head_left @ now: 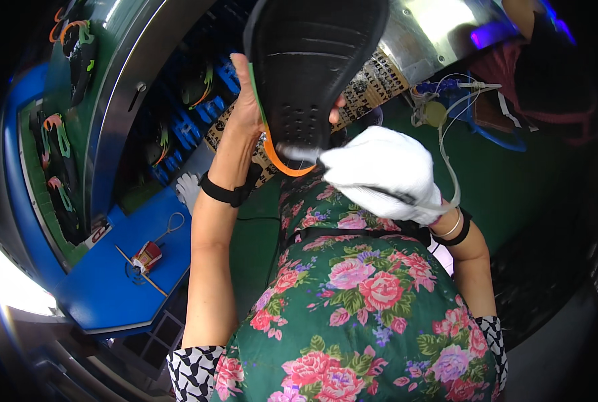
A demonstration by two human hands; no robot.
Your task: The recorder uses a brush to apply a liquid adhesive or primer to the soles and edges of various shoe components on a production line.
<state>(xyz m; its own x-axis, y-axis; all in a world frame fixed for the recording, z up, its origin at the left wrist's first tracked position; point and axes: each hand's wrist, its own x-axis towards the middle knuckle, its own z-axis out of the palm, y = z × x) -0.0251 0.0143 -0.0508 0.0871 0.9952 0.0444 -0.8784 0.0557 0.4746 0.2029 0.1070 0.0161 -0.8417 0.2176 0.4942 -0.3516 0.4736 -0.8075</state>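
Observation:
A black sandal, with ridges across its footbed and small dots at the heel, is held up in front of me, heel toward me. An orange and green strap curves round its left side and heel. My bare left hand grips the sandal from beneath, thumb along the left edge and fingertips showing at the right edge. In a white glove, my right hand is closed at the heel. From its fingers a slim tool with a pale, motion-blurred tip reaches over the heel; its kind is unclear.
At left, a blue table carries a small red packet and a thin stick. A white glove lies near its far edge. Similar sandals stand on a green belt. Thin hoses hang at right below a metal machine.

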